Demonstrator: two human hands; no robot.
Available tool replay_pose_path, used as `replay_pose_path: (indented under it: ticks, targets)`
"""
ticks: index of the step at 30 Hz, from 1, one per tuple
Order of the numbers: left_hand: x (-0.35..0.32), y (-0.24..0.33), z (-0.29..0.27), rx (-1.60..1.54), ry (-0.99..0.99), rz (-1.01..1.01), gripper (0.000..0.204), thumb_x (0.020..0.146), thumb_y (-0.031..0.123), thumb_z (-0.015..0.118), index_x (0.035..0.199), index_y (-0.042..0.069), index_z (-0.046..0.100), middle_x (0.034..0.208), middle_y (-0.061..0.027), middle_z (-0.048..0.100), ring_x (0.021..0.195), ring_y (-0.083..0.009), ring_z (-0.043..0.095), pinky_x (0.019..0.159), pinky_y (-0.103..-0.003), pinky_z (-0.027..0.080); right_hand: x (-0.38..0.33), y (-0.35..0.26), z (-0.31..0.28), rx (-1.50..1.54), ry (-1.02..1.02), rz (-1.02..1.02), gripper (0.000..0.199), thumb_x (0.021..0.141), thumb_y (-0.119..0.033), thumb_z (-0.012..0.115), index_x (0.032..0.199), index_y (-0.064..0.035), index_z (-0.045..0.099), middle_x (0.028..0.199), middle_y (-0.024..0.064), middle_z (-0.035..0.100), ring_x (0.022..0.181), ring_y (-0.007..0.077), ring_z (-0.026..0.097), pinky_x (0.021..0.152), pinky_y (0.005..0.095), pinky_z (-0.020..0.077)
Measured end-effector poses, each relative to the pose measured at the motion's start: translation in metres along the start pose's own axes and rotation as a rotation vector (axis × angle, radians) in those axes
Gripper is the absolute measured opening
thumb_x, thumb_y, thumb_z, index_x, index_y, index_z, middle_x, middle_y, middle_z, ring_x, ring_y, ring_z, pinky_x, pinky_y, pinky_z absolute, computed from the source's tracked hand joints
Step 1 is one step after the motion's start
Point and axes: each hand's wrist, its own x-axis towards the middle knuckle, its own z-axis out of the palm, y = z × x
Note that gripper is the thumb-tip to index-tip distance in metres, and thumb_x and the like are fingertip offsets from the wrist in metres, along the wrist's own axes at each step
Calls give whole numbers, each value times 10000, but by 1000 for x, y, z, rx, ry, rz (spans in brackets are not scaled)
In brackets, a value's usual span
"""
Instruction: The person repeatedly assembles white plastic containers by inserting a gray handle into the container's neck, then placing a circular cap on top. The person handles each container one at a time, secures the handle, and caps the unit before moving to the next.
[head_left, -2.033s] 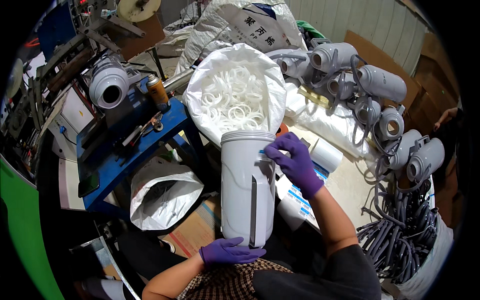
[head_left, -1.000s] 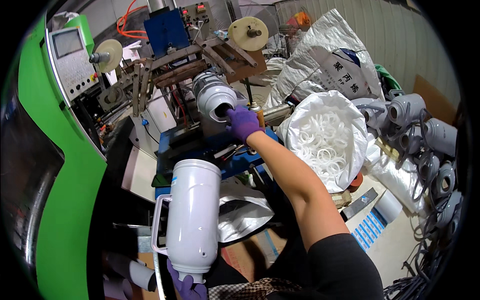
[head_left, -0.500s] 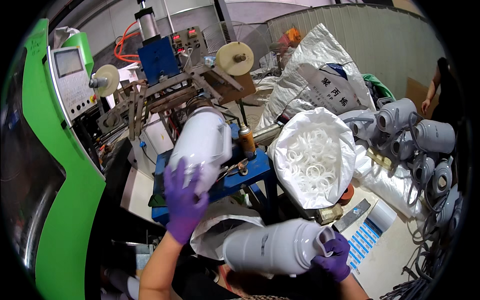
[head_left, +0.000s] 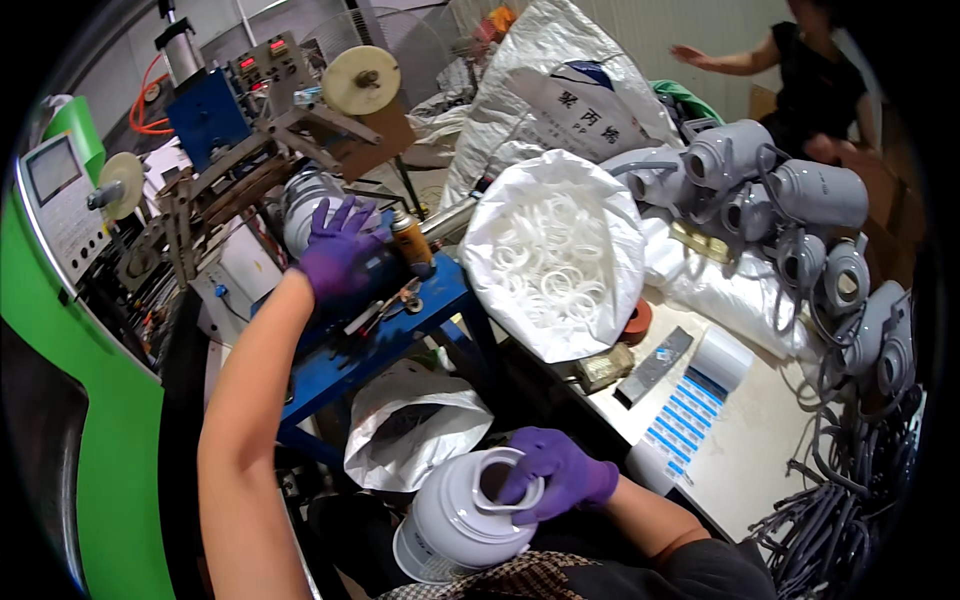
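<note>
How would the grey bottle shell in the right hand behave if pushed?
The grey bottle shell looks stiff, undeformed in the grip of the right hand. Its glossy wall may be slippery, and its round body would probably roll sideways.

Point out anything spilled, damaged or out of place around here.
Nothing looks plainly spilled or damaged; the white rings lie inside their sack. Only the grey jug shells look untidy, heaped at differing angles on the right.

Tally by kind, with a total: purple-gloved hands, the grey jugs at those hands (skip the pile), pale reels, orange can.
Gloved hands: 2 (left hand, right hand)
Grey jugs: 2 (held jug, jug by the machine)
Pale reels: 2
Orange can: 1
Total: 7
</note>
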Motion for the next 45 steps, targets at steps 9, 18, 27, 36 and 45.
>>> replay_pose_path:
  ticks: [9, 18, 27, 36, 45]
  targets:
    - [-129, 215, -108, -1719, -269, 645, 782, 771, 213, 908, 1452, 74, 550, 1513, -252, 488, 1400, -426, 480, 1163, -504, 367, 4, 56, -111, -655, 486, 131, 419, 933, -187, 668, 1337, -78, 647, 745, 75, 591, 722, 226, 611, 706, 369, 494]
    - [-157, 196, -124, -1388, 45, 345, 689, 439, 389, 1006, 995, 145, 681, 1100, -151, 644, 1083, -372, 632, 893, -488, 515, -4, 165, -145, -1478, 161, 474, 500, 925, -497, 555, 1244, -131, 675, 1090, 112, 637, 1028, 295, 576, 928, 463, 400]
    - [-189, 145, -97, -1841, 291, -520, 553, 817, 529, 773, 1080, 81, 585, 1284, -165, 567, 1214, -273, 573, 1014, -421, 489, -86, 17, -197, -1667, 287, 279, 62, 795, -166, 688, 856, -156, 688, 739, 63, 626, 726, 281, 632, 709, 426, 502]
    - [-189, 221, 146, -1742, 100, -630, 348, 1019, 123, 524, 1347, 93, 635, 1371, -158, 621, 1256, -298, 591, 1102, -402, 444, -335, -143, -315, -1458, 703, 1720, 967, 860, -371, 759, 1638, -190, 212, 1430, 273, 569, 1228, 448, 616, 1006, 495, 510]
    - [-194, 234, 116, -1663, 156, -662, 383, 1069, 245, 517, 1335, -19, 596, 1323, -121, 630, 1233, -226, 586, 1091, -352, 436, -421, -170, -309, -2355, 105, 1533, 825, 813, -110, 692, 1570, -268, 404, 1365, 136, 570, 1107, 326, 637, 874, 430, 562]
